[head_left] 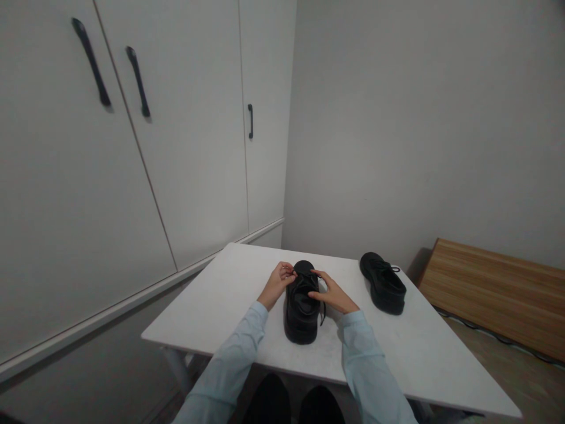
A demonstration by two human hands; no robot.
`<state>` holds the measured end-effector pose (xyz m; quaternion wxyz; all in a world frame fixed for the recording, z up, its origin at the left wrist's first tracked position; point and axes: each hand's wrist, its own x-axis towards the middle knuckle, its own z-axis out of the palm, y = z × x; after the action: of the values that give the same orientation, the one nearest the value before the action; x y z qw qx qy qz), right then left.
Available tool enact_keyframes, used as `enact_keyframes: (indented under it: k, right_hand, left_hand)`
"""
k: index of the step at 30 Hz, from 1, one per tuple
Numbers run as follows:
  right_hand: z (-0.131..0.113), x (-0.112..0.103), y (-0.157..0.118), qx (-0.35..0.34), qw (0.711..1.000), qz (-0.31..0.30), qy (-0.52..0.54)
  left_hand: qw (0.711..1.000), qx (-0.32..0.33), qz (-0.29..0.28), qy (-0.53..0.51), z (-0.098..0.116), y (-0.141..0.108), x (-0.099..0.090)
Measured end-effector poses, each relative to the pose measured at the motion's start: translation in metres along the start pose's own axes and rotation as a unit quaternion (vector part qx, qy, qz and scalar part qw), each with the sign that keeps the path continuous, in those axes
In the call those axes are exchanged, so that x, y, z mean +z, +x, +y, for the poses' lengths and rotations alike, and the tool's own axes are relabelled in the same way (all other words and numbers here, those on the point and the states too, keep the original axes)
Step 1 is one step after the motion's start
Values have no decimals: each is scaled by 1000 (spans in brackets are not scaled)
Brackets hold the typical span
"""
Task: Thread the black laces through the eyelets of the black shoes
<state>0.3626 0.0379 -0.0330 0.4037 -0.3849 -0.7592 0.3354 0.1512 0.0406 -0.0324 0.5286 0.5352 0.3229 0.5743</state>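
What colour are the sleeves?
Light blue sleeves, best seen in the head view.

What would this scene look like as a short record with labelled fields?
Near shoe: black lace-up shoe, upright, toe pointing away
Left hand: fingertips at the shoe's laces
Right hand: thumb by the shoe's opening, fingers beside the laces
Other shoe: second black lace-up shoe, upright, to the right
Surface: white table
Background: white cabinet doors with dark handles, wood-grain panel
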Motion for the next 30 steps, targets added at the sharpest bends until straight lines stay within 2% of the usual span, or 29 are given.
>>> enact_keyframes:
  k: [15, 23, 30]
  right_hand:
    - [-2, -1, 0, 3, 1000, -6, -9]
    - [-1, 0, 0, -2, 1000, -3, -8]
    - [0, -1, 0, 5, 1000, -6, -7]
  left_hand:
    - [998, 34, -4, 45, 4, 0, -2]
    - [984, 68, -19, 161, 1, 0, -7]
    - [959, 95, 1, 269, 5, -4, -9]
